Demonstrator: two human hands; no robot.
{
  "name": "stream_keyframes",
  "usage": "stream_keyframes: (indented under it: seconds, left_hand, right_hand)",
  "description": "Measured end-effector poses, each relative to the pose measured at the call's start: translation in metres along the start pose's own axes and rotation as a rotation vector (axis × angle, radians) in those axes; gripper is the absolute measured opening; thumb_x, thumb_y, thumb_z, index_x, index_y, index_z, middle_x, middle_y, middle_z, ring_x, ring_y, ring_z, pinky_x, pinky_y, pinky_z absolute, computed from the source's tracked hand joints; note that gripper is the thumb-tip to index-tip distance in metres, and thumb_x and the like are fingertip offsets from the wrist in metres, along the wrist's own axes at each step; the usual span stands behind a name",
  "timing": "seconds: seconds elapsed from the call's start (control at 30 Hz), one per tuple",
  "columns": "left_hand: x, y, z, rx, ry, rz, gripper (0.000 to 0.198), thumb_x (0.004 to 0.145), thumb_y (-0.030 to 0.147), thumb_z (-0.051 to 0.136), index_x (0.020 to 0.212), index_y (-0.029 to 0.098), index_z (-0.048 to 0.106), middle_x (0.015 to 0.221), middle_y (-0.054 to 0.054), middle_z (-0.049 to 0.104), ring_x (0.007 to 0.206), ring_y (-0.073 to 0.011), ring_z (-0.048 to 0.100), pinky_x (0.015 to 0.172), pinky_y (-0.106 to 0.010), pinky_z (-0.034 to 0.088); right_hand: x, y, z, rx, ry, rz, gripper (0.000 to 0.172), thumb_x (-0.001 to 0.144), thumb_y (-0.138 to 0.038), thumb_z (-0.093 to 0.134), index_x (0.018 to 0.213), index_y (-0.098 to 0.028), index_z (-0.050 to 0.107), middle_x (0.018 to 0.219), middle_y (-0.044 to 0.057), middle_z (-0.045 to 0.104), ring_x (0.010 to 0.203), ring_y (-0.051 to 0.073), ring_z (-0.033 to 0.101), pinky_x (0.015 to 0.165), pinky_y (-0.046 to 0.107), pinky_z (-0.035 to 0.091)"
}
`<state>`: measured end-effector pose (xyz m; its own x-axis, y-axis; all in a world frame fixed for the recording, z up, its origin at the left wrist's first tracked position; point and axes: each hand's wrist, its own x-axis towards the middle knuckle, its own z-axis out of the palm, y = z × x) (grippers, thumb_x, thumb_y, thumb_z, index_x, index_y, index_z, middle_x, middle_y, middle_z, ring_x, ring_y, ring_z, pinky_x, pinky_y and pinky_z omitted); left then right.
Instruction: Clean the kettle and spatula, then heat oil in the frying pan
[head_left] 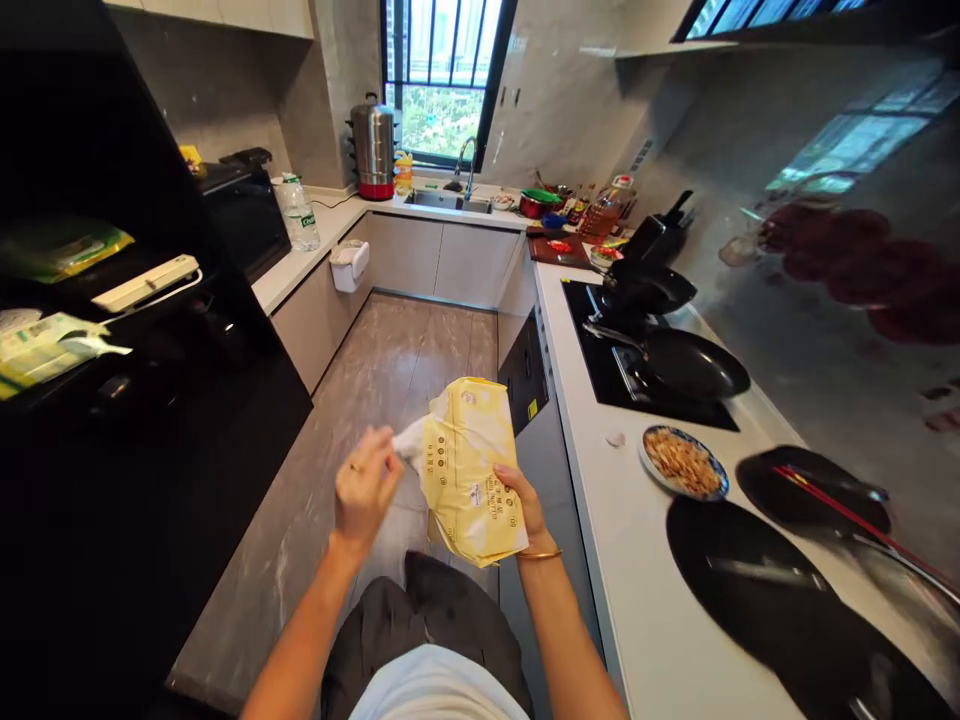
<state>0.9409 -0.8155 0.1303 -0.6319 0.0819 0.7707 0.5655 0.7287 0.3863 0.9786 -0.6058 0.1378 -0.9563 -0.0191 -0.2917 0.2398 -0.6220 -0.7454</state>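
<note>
Right hand (531, 514): grip closed on four-o'clock edge of crinkled, rectangular yellow packet (472, 465). Left hand (363, 485), packet's nine o'clock: grip pinched on thin white sheet (410, 439). Round plate (721, 478): packet's three o'clock, smooth counter (600, 510).

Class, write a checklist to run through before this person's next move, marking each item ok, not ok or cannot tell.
1. Yellow printed soft rectangular package held by the right hand: ok, thumb across its front.
2. Thin white sheet pinched by the left hand: ok, it appears between the fingertips, though blurred.
3. Sheet separated from the package: not ok, it reaches the package's edge.
4. Blue-rimmed round plate resting on the white countertop: ok.
5. Burner beneath the nearer round black frying pan off: cannot tell, the pan hides most of it.
</note>
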Motion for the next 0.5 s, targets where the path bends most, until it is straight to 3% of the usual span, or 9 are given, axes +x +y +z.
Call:
stream_keyframes:
  seconds: [0.07, 0.13, 0.23, 0.3, 0.37, 0.4, 0.5]
  left_hand:
    - [0.036, -0.006, 0.020, 0.077, 0.013, 0.043, 0.018, 0.081, 0.010, 0.057, 0.094, 0.020, 0.065, 0.101, -0.003, 0.072, 0.100, -0.0203, 0.068, 0.080, -0.031, 0.055]
    - [0.072, -0.041, 0.030, 0.283, 0.178, -0.130, 0.012, 0.078, 0.010, 0.059, 0.083, 0.020, 0.064, 0.095, -0.001, 0.073, 0.085, -0.0194, 0.069, 0.072, -0.031, 0.055]
    - [0.125, -0.134, 0.040, 0.481, 0.416, -0.369, 0.006, 0.076, 0.015, 0.059, 0.077, 0.018, 0.064, 0.100, -0.002, 0.073, 0.093, -0.0242, 0.067, 0.083, -0.043, 0.054]
    - [0.159, -0.195, 0.058, 0.512, 0.395, -0.455, 0.005, 0.076, 0.019, 0.057, 0.077, 0.018, 0.063, 0.107, 0.002, 0.071, 0.101, -0.0258, 0.065, 0.087, -0.048, 0.052]
    - [0.192, -0.240, 0.098, 0.420, 0.301, -0.499, 0.007, 0.075, 0.025, 0.057, 0.077, 0.020, 0.062, 0.112, 0.001, 0.069, 0.104, -0.0279, 0.064, 0.088, -0.052, 0.050]
    - [0.209, -0.254, 0.127, 0.301, 0.238, -0.539, 0.009, 0.075, 0.028, 0.057, 0.078, 0.021, 0.062, 0.114, 0.000, 0.069, 0.105, -0.0284, 0.063, 0.089, -0.053, 0.050]
    - [0.261, -0.269, 0.248, -0.289, -0.034, -0.738, 0.014, 0.080, 0.036, 0.053, 0.080, 0.024, 0.060, 0.106, -0.004, 0.071, 0.100, -0.0264, 0.065, 0.088, -0.048, 0.051]
  right_hand:
    - [0.063, -0.037, -0.004, -0.001, 0.049, -0.062, 0.059, 0.068, -0.029, 0.067, 0.125, -0.023, 0.052, 0.117, 0.005, 0.068, 0.112, 0.028, 0.062, 0.094, 0.045, 0.050]
    - [0.125, -0.066, -0.019, 0.009, 0.113, -0.080, 0.051, 0.067, -0.031, 0.067, 0.117, -0.021, 0.058, 0.111, 0.005, 0.070, 0.110, 0.028, 0.062, 0.093, 0.044, 0.050]
    - [0.215, -0.100, -0.058, 0.049, 0.220, -0.057, 0.042, 0.068, -0.040, 0.065, 0.103, -0.018, 0.065, 0.102, 0.007, 0.073, 0.110, 0.030, 0.062, 0.094, 0.045, 0.050]
    - [0.273, -0.116, -0.082, 0.088, 0.268, -0.100, 0.042, 0.070, -0.046, 0.063, 0.103, -0.020, 0.066, 0.101, 0.006, 0.073, 0.112, 0.029, 0.061, 0.096, 0.045, 0.048]
    - [0.329, -0.130, -0.095, 0.130, 0.290, -0.127, 0.045, 0.071, -0.049, 0.061, 0.106, -0.022, 0.066, 0.101, 0.005, 0.073, 0.114, 0.027, 0.060, 0.098, 0.043, 0.047]
    - [0.355, -0.137, -0.098, 0.149, 0.297, -0.116, 0.046, 0.071, -0.051, 0.061, 0.106, -0.022, 0.067, 0.100, 0.004, 0.073, 0.114, 0.027, 0.060, 0.098, 0.043, 0.046]
    - [0.425, -0.157, -0.099, 0.184, 0.267, 0.003, 0.049, 0.069, -0.056, 0.062, 0.104, -0.022, 0.069, 0.102, 0.006, 0.073, 0.112, 0.030, 0.061, 0.098, 0.047, 0.046]
